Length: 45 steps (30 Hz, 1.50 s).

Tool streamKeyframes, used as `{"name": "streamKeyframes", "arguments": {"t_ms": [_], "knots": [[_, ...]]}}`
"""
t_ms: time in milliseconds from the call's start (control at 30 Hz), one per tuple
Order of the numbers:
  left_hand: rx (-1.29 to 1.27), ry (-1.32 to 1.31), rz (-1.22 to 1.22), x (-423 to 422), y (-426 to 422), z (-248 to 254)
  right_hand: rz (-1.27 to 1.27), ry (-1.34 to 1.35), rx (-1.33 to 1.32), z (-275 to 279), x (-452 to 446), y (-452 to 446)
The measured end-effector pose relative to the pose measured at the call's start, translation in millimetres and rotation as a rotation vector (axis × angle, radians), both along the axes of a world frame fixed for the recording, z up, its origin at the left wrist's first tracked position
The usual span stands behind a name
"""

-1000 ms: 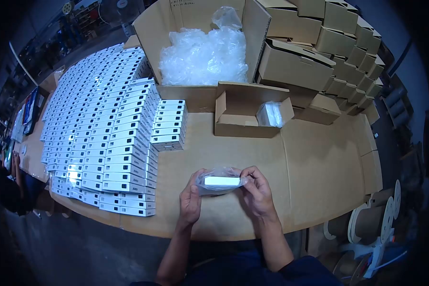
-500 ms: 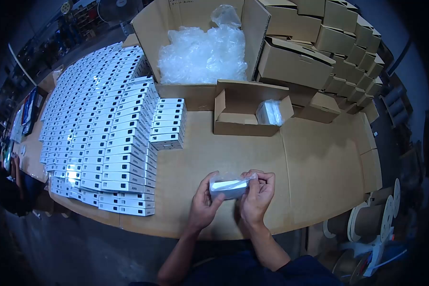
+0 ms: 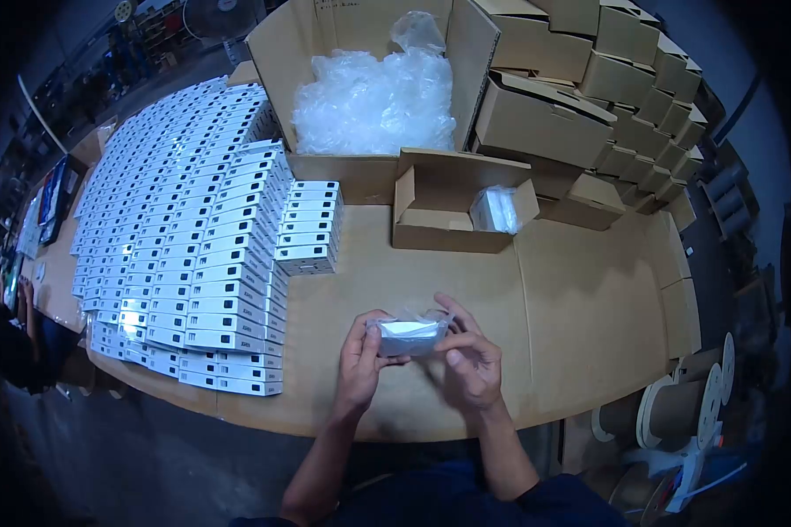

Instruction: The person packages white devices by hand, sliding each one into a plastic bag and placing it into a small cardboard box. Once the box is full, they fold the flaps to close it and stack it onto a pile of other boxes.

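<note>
A small white box in a clear plastic bag (image 3: 409, 336) is held over the near middle of the cardboard-covered table (image 3: 413, 413). My left hand (image 3: 360, 360) grips its left end, thumb in front. At the bag's right end is my right hand (image 3: 475, 356), its fingers apart and the fingertips at the plastic. Beyond my hands an open brown carton (image 3: 453, 239) holds bagged white boxes (image 3: 498, 210) at its right end. Farther back, a large carton (image 3: 343, 176) holds a heap of clear plastic bags (image 3: 373, 105).
Many white boxes (image 3: 228, 272) stand in stacked rows on the left. Brown cartons (image 3: 545, 123) are piled at the back right. Cable reels (image 3: 677, 408) stand on the right beyond the table edge. Another person's arm (image 3: 28, 307) shows at the far left.
The bagged box was turned and shifted between my hands, and now sits slightly left of where it was half a second ago. My right hand's fingers have spread from their pinch on the plastic.
</note>
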<state>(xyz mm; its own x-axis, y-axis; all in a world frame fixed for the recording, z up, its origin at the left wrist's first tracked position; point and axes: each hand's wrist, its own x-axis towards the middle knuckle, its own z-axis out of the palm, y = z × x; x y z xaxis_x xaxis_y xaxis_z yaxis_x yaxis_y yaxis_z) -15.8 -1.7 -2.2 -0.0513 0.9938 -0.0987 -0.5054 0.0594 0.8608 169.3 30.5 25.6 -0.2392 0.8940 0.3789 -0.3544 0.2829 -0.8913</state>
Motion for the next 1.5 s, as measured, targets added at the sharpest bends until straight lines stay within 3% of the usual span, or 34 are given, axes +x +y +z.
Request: {"name": "streamKeyframes", "arguments": {"t_ms": [67, 100, 200, 400, 500, 600, 700, 800, 900, 1000, 1133, 1367, 1500], "knots": [[0.016, -0.003, -0.031, -2.6, 0.7, 3.4, 0.142, -0.241, 0.007, 3.9, 9.9, 1.5], [0.009, 0.026, -0.018, -0.5, 1.8, 5.5, 0.091, -0.431, 0.118, 5.7, 12.1, 5.4], [-0.047, 0.034, -0.017, 1.2, 1.3, 8.6, 0.03, -0.611, 0.038, 14.9, 10.8, 8.1], [-0.098, 0.027, -0.014, 0.1, -0.8, 4.7, 0.035, -0.581, -0.081, 25.4, 6.5, 12.5], [-0.131, -0.125, 0.017, -0.6, -1.4, 2.3, 0.022, -0.598, -0.128, 20.4, 6.8, 12.8], [-0.067, 0.043, 0.017, -2.8, -0.8, 7.4, -0.069, -0.538, 0.077, 11.1, 5.4, 16.9], [-0.014, 0.067, -0.003, -0.5, -1.5, 27.9, -0.048, -0.45, -0.222, 18.1, 3.8, 8.8], [0.035, 0.038, -0.007, -0.6, -1.6, 29.2, -0.031, -0.34, -0.3, 19.5, 4.9, 6.3], [0.227, 0.155, -0.025, -0.9, -5.8, 22.7, -0.051, -0.491, -0.047, 25.6, 10.6, 10.7], [0.295, 0.485, -0.174, -17.2, -2.2, 28.8, -0.014, -0.536, 0.075, 21.0, 15.2, 13.0], [0.195, 0.555, -0.276, -28.1, 1.3, 31.9, 0.03, -0.774, 0.289, 42.5, 22.1, 20.8], [0.227, 0.68, -0.319, -29.5, 9.9, 33.9, 0.229, -0.909, 0.372, 53.1, 31.7, 34.0], [0.315, 0.791, -0.273, -35.3, 22.8, 40.6, 0.145, -0.871, 0.434, 49.5, 35.9, 38.5]]}}
